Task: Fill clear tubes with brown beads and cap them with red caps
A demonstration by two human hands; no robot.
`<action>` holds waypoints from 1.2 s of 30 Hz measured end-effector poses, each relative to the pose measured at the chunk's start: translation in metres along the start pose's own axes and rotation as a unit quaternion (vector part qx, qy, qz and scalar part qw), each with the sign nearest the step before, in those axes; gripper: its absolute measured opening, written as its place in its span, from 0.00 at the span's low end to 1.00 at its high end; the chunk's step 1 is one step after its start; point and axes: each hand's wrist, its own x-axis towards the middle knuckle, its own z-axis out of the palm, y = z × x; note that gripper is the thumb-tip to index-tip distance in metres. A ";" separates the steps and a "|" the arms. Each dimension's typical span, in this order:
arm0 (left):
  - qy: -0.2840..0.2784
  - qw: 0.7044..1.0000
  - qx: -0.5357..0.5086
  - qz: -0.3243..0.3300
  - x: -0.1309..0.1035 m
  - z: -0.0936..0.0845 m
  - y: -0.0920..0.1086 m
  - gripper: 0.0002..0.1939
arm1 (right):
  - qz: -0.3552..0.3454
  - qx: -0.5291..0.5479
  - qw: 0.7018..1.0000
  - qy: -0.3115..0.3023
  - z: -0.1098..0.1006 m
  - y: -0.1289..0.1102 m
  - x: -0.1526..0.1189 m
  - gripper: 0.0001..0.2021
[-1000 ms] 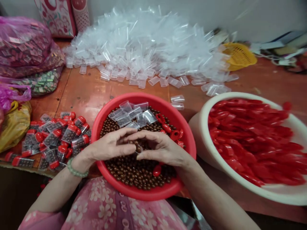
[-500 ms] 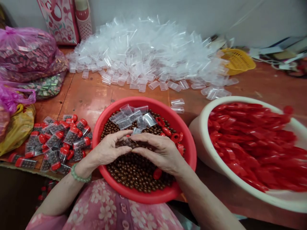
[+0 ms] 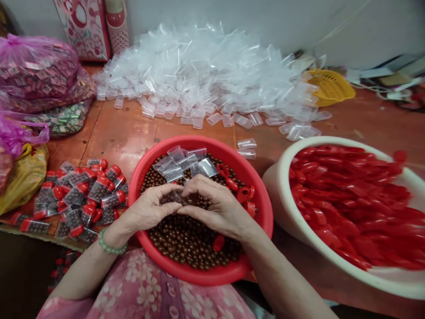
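Note:
Over the red basin [image 3: 133,212], my left hand [image 3: 146,207] is closed around a clear plastic tube [image 3: 173,196], mostly hidden by the fingers. My right hand [image 3: 217,206] is curled, its thumb and fingertips closed on the near end of the same tube; the contents cannot be made out. Shiny brown beads [image 3: 186,246] fill the basin beneath both hands. On the beads lie several clear tubes [image 3: 172,172] behind my hands. Red caps [image 3: 244,193] rest at the basin's right side, and one red cap [image 3: 218,243] lies below my right hand.
Capped, bead-filled tubes [image 3: 79,190] lie piled on the left. A white tub [image 3: 282,186] of red plastic pieces [image 3: 345,208] stands right. Behind rises a heap of clear tubes [image 3: 206,75], beside a yellow basket [image 3: 332,88]. Purple bags [image 3: 36,71] sit far left.
My right fingers have bent and drawn in closer over the end of the tube. A clear tube and a bit of red at the fingertips no longer show. My left hand stays put.

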 end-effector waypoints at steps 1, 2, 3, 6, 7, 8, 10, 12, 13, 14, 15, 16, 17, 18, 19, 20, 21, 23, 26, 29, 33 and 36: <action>0.002 1.000 -0.004 -0.005 0.000 0.000 0.000 0.16 | 0.012 0.006 1.000 0.001 0.000 0.000 0.000 0.08; 0.008 1.000 -0.011 -0.011 0.000 0.001 0.001 0.16 | 0.028 0.015 1.000 0.002 0.000 0.001 -0.001 0.09; 0.017 0.999 -0.021 -0.018 -0.001 0.002 0.002 0.16 | 0.044 0.026 0.999 0.004 0.000 0.002 -0.003 0.10; 0.055 0.997 -0.048 -0.026 -0.002 0.002 0.006 0.14 | 0.076 0.047 0.996 0.010 -0.005 0.004 -0.008 0.13; 0.062 0.996 -0.054 -0.021 -0.004 0.001 0.008 0.13 | 0.080 0.043 0.996 0.009 -0.007 0.005 -0.010 0.13; 0.063 0.996 -0.059 -0.013 -0.005 0.000 0.010 0.12 | 0.087 0.032 0.996 0.009 -0.010 0.006 -0.012 0.13; 0.051 0.996 -0.073 0.014 -0.009 -0.004 0.013 0.10 | 0.108 -0.008 0.994 0.008 -0.016 0.007 -0.015 0.11; 0.036 0.995 -0.083 0.046 -0.012 -0.009 0.016 0.10 | 0.127 -0.053 0.990 0.000 -0.021 0.008 -0.017 0.07; 0.034 0.995 -0.076 0.056 -0.014 -0.012 0.017 0.09 | 0.128 -0.074 0.989 -0.014 -0.022 0.008 -0.017 0.05; 0.032 0.996 -0.056 0.061 -0.015 -0.014 0.017 0.09 | 0.126 -0.093 0.987 -0.035 -0.022 0.008 -0.017 0.04; 0.030 0.997 -0.027 0.061 -0.015 -0.015 0.018 0.08 | 0.122 -0.115 0.984 -0.061 -0.021 0.007 -0.016 0.03; 0.026 0.998 0.006 0.058 -0.015 -0.016 0.018 0.07 | 0.117 -0.140 0.979 -0.091 -0.018 0.007 -0.015 0.03; 0.022 0.998 0.033 0.055 -0.014 -0.017 0.017 0.07 | 0.114 -0.166 0.972 -0.120 -0.015 0.006 -0.013 0.03; 0.022 0.997 0.052 0.057 -0.013 -0.017 0.017 0.07 | 0.112 -0.194 0.964 -0.145 -0.012 0.005 -0.011 0.03; 0.024 0.996 0.064 0.062 -0.012 -0.017 0.016 0.07 | 0.109 -0.222 0.955 -0.164 -0.009 0.003 -0.009 0.03; 0.028 0.995 0.072 0.066 -0.011 -0.017 0.016 0.07 | 0.105 -0.249 0.947 -0.176 -0.006 0.002 -0.008 0.04; 0.031 0.995 0.076 0.065 -0.010 -0.017 0.015 0.07 | 0.102 -0.274 0.939 -0.182 -0.004 0.002 -0.006 0.04; 0.032 0.996 0.062 0.054 -0.008 -0.018 0.013 0.06 | 0.102 -0.325 0.922 -0.183 -0.003 0.001 -0.004 0.05; 0.030 0.998 -0.014 0.045 -0.007 -0.018 0.012 0.07 | 0.112 -0.387 0.897 -0.184 -0.003 0.004 -0.002 0.09; 0.023 0.997 -0.073 0.031 -0.006 -0.017 0.010 0.10 | 0.106 -0.408 0.887 -0.190 -0.003 0.010 -0.001 0.13; 0.038 0.992 -0.122 0.019 -0.006 -0.014 0.009 0.13 | 0.104 -0.389 0.895 -0.191 0.000 0.016 -0.004 0.14; 0.039 0.990 -0.139 0.009 -0.008 -0.014 0.010 0.15 | 0.098 -0.379 0.904 -0.171 0.000 0.018 -0.010 0.15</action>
